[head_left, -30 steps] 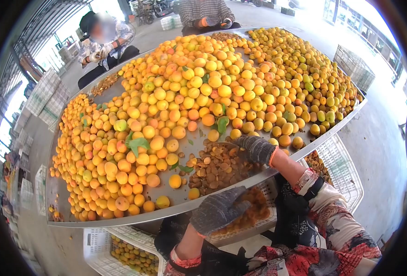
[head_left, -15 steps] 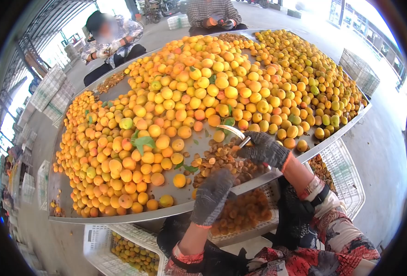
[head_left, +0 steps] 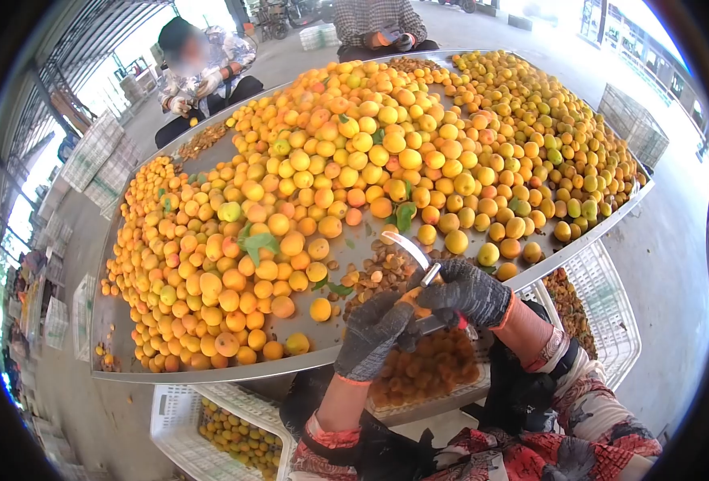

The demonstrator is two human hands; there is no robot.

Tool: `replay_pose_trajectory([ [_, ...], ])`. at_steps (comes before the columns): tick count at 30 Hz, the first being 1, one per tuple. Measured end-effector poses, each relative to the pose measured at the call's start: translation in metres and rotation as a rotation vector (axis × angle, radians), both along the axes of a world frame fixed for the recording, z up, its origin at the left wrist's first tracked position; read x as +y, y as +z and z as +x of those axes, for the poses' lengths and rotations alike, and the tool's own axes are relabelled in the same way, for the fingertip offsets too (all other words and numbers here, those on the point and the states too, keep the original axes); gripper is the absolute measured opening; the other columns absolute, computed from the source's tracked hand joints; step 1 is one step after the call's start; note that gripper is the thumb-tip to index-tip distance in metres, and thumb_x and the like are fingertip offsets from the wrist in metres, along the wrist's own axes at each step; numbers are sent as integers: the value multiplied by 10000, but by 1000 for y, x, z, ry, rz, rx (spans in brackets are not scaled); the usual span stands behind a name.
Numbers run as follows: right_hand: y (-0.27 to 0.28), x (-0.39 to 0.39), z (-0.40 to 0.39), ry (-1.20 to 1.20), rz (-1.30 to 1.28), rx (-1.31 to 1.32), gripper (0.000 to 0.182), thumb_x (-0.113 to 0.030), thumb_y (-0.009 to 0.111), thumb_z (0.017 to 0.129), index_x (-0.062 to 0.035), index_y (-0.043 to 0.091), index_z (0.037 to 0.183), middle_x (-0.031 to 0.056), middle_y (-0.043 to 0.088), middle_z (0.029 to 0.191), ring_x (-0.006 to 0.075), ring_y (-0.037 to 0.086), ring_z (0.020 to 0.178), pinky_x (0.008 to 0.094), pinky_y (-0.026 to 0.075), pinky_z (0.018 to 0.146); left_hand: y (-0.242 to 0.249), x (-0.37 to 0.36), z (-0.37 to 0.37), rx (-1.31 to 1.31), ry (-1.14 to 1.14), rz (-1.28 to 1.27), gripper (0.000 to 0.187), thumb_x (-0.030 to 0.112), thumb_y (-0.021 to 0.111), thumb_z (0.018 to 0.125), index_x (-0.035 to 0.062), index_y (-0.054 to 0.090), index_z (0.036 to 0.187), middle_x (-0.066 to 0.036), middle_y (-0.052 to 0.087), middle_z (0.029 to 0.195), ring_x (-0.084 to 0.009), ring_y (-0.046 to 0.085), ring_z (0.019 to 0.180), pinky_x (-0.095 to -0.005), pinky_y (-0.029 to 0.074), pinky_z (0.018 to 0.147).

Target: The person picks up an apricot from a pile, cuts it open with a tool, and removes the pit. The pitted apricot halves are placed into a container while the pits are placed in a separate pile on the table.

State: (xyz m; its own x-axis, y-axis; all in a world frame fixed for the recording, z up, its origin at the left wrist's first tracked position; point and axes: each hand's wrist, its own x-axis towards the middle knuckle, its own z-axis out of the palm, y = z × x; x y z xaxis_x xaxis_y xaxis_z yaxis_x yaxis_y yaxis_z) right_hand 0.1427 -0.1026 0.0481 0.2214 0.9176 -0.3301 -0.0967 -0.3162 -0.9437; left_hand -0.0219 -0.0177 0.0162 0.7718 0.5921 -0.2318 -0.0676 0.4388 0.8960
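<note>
Both hands wear dark grey gloves and meet at the near edge of a metal table (head_left: 316, 358). Between their fingertips is an orange piece of apricot (head_left: 411, 300). My left hand (head_left: 374, 335) is closed on this piece from the left. My right hand (head_left: 470, 295) is closed around a curved tool (head_left: 408, 248) with a pale blade and a metal part, its fingers also by the fruit. A pile of small brown pits (head_left: 380, 275) lies just beyond the hands. Whole apricots (head_left: 314, 160) are heaped over the table.
Below the table edge, a crate holds opened orange fruit (head_left: 426, 373). White crates stand at lower left (head_left: 170, 425) and right (head_left: 611, 309). Two people sit across the table, at far left (head_left: 202, 68) and far centre (head_left: 374, 24). Stacked crates (head_left: 631, 124) stand behind right.
My hands have come together at the table edge, with an orange piece now visible between them. The right hand and tool moved down and towards the left hand. The view has shifted slightly.
</note>
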Motion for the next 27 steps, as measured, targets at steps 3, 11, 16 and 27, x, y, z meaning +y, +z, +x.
replay_pose_trajectory([
  [3,-24,-4,9,-117,-29,460,309,-145,689,719,-2,580,970,61,610,745,93,535,513,204,407,433,-9,1,-3,-88,43,-108,231,153,610,817,-5,570,981,-89,601,704,-175,617,581,-276,488,444],
  [11,-27,-31,3,203,270,-473,324,-334,661,753,-83,601,949,92,605,759,194,585,691,308,457,617,-32,21,-9,257,1,897,288,166,615,789,25,579,1037,-124,624,864,-254,609,759,-344,481,634],
  [16,-22,-53,7,387,19,-623,350,-312,670,736,-136,609,1033,119,624,929,234,600,886,352,459,767,-28,16,-4,402,97,1283,372,169,629,753,-9,559,1073,-166,618,847,-240,600,702,-338,467,679],
  [27,-88,7,71,-169,143,73,220,-79,593,822,14,538,1014,113,577,883,189,590,840,327,524,756,-20,14,-4,435,98,1131,321,202,634,770,-3,583,1012,-150,615,857,-260,600,749,-346,468,677],
])
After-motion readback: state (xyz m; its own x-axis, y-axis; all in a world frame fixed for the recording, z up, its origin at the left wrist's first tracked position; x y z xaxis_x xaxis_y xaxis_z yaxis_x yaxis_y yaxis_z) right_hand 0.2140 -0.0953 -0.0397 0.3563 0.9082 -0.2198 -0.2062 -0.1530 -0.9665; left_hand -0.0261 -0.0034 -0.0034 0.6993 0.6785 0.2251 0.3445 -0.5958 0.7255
